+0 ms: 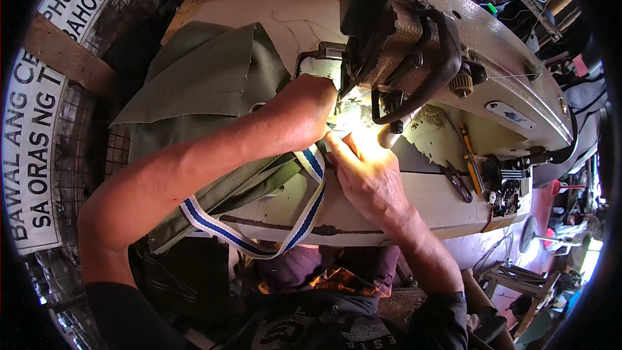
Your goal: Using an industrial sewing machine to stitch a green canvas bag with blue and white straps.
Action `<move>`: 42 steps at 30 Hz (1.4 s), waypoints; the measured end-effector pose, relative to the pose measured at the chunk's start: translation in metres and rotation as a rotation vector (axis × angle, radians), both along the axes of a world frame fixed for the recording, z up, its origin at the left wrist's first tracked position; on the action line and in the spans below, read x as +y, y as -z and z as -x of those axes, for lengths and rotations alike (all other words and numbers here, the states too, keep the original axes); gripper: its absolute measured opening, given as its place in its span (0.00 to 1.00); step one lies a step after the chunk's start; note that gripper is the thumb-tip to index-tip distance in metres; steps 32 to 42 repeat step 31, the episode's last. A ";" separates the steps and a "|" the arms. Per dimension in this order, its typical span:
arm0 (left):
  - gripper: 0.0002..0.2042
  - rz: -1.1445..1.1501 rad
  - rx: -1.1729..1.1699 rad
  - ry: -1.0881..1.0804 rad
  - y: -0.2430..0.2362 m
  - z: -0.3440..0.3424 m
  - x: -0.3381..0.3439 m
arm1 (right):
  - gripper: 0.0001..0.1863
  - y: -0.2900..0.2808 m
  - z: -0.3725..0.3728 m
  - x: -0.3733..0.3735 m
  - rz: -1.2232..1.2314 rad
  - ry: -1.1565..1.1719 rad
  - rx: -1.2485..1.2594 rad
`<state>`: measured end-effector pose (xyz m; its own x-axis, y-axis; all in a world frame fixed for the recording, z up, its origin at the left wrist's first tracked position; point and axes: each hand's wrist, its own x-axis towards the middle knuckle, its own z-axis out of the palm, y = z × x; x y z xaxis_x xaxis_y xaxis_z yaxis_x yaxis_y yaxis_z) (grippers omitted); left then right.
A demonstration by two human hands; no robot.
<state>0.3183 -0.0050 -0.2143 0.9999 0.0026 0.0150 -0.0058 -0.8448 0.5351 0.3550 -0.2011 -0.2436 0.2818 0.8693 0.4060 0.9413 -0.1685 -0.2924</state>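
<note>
My left hand point(314, 104) is curled right beside the needle area of a sewing machine point(414, 45); its fingertips are turned away from view. Close by, my right hand point(370, 172) has its fingers bent together under the bright lamp glare, the thumb side nearly touching the left hand. What either hand grips is hidden. A white strap with a blue stripe point(303, 223) loops over the table's front edge and runs up beneath my left wrist. Olive-green fabric point(194, 84) lies folded on the left of the machine bed, partly under my left forearm.
An orange-and-black cutter knife point(472, 162) and dark-handled scissors point(459, 185) lie right of my hands on the white sewing table point(259, 210). A bobbin winder point(508, 188) sits at the right edge. Wire mesh with a lettered sign point(35, 155) stands at the left.
</note>
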 end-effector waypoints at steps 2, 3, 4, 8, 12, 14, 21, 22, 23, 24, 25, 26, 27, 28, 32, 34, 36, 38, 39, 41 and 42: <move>0.06 -0.020 0.039 0.021 -0.003 -0.004 0.002 | 0.23 0.001 0.000 0.004 -0.018 -0.028 -0.058; 0.07 -0.023 0.033 0.055 -0.005 -0.005 0.003 | 0.23 0.001 0.000 0.006 0.014 -0.065 -0.095; 0.08 -0.025 0.029 0.089 -0.008 -0.006 0.004 | 0.25 0.002 -0.001 0.007 0.006 -0.093 -0.228; 0.10 -0.026 -0.032 0.150 -0.016 -0.008 0.010 | 0.27 0.003 -0.002 0.013 0.042 -0.150 -0.349; 0.11 -0.006 0.038 0.242 -0.009 -0.013 0.024 | 0.21 0.003 -0.004 0.018 0.023 -0.129 -0.437; 0.08 -0.079 -0.347 0.363 0.002 -0.015 0.023 | 0.21 -0.002 -0.011 0.011 0.028 -0.113 -0.377; 0.01 -0.186 -0.445 0.174 0.016 0.020 0.011 | 0.23 -0.008 -0.018 -0.003 0.070 -0.160 -0.138; 0.02 -0.170 -0.417 0.135 0.015 0.023 0.005 | 0.23 -0.008 -0.016 -0.004 0.039 -0.142 -0.173; 0.02 -0.166 -0.429 0.145 0.013 0.024 0.006 | 0.23 -0.008 -0.015 -0.004 0.053 -0.127 -0.210; 0.04 -0.134 -0.411 0.185 0.011 0.025 0.008 | 0.23 -0.006 -0.013 -0.003 0.039 -0.142 -0.222; 0.05 -0.096 -0.380 0.214 0.010 0.026 0.009 | 0.23 -0.005 -0.012 -0.004 0.021 -0.141 -0.222; 0.07 -0.059 -0.340 0.199 0.009 0.022 0.011 | 0.23 -0.004 -0.011 -0.004 0.062 -0.123 -0.240; 0.11 0.017 -0.265 0.105 0.007 0.021 0.012 | 0.23 -0.003 -0.010 -0.004 0.121 -0.108 -0.265; 0.14 0.018 -0.263 0.091 0.004 0.023 0.013 | 0.23 -0.002 -0.009 -0.004 0.103 -0.103 -0.254; 0.22 -0.183 -0.252 0.067 -0.002 0.027 0.017 | 0.23 -0.002 -0.010 -0.004 0.115 -0.118 -0.253; 0.22 -0.183 -0.252 0.067 -0.002 0.027 0.017 | 0.23 -0.002 -0.010 -0.004 0.115 -0.118 -0.253; 0.22 -0.183 -0.252 0.067 -0.002 0.027 0.017 | 0.23 -0.002 -0.010 -0.004 0.115 -0.118 -0.253; 0.22 -0.183 -0.252 0.067 -0.002 0.027 0.017 | 0.23 -0.002 -0.010 -0.004 0.115 -0.118 -0.253; 0.22 -0.183 -0.252 0.067 -0.002 0.027 0.017 | 0.23 -0.002 -0.010 -0.004 0.115 -0.118 -0.253; 0.22 -0.183 -0.252 0.067 -0.002 0.027 0.017 | 0.23 -0.002 -0.010 -0.004 0.115 -0.118 -0.253; 0.22 -0.183 -0.252 0.067 -0.002 0.027 0.017 | 0.23 -0.002 -0.010 -0.004 0.115 -0.118 -0.253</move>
